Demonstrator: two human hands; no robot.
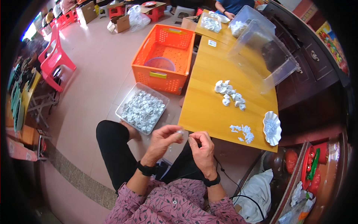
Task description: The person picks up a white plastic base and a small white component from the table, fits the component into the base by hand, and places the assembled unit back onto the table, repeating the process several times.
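My left hand [164,140] pinches a small white plastic part [180,132] between thumb and fingers, just off the near edge of the yellow wooden table [209,108]. My right hand [201,145] is curled next to it, fingertips close to the same part; whether it holds a piece of its own is hidden. On the table lie a heap of larger white parts [229,93], a scatter of tiny white pieces [242,132] and a white scalloped dish [272,128] with more small pieces.
A clear tray [123,106] of white parts sits on the floor by my knee, an orange crate [164,56] with a purple bowl behind it. Clear plastic bins [266,56] stand at the table's far side. Another person sits at the far end. Pink chairs stand left.
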